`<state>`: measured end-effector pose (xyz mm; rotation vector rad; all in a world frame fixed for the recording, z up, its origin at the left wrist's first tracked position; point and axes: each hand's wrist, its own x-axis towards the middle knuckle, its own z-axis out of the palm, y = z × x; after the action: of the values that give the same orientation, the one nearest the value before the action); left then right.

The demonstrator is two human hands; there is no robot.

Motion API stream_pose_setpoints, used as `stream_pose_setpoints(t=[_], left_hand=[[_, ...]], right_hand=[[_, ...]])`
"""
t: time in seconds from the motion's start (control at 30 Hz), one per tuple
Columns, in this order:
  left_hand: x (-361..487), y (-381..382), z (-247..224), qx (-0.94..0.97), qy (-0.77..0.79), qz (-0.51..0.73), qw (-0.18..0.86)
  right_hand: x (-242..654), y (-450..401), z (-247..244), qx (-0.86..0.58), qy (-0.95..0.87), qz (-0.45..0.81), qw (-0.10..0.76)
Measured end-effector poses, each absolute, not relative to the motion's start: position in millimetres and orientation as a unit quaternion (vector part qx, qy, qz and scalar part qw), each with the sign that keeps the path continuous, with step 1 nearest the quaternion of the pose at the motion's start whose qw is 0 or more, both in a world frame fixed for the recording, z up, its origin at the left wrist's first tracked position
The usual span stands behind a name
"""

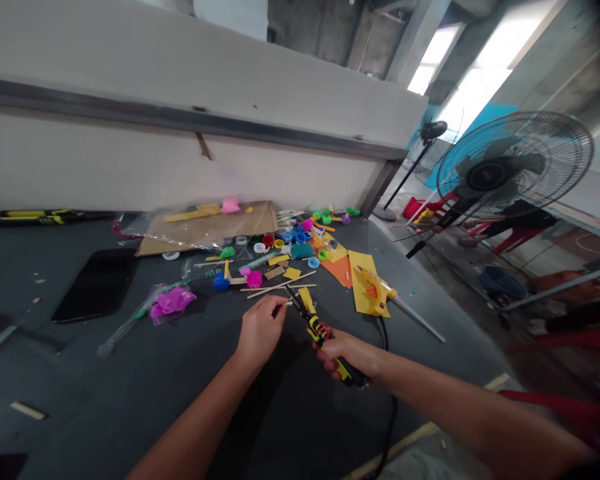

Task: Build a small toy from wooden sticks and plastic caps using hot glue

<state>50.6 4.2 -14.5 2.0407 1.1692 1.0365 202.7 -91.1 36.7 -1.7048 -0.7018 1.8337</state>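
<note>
My right hand (345,353) is wrapped round the handles of a black and yellow cutting tool (317,328), whose dark jaws point up and left. Close to the jaw tips, my left hand (264,327) pinches a small pale stick piece (289,303); most of it is hidden by the fingers. Just beyond the hands lie thin wooden sticks (280,285), a yellow paper strip (307,299) and a pink bottle cap (255,279). A blue cap (221,281) is a little further left.
A yellow glue gun (379,293) lies on yellow paper at the right, its black cable (391,413) running to the front edge. Left are a black phone (96,285) and purple clay (173,305). Cardboard (210,230) and coloured caps lie behind. A fan (487,175) stands beyond the table.
</note>
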Motion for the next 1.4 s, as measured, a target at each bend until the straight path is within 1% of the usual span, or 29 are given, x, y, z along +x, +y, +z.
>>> stream_pose_setpoints(t=[0.33,0.53,0.67,1.0,1.27,1.4], left_hand=[[52,2,-11,0.766,0.448,0.372,0.272],[51,4,-12,0.773,0.437,0.382,0.257],[50,4,-14,0.782,0.404,0.403,0.251],[47,5,-16,0.787,0.386,0.394,0.277],[48,4,-15,0.779,0.406,0.388,0.279],[49,3,-13,0.757,0.427,0.394,0.299]], right_hand=[[200,-91,32,-0.67,-0.29,0.645,0.225],[198,-92,39,-0.636,-0.21,0.691,0.272],[202,-92,40,-0.618,-0.202,0.703,0.29],[212,-91,36,-0.584,-0.23,0.723,0.29],[210,-89,32,-0.621,-0.246,0.694,0.267],[205,-88,30,-0.624,-0.234,0.696,0.268]])
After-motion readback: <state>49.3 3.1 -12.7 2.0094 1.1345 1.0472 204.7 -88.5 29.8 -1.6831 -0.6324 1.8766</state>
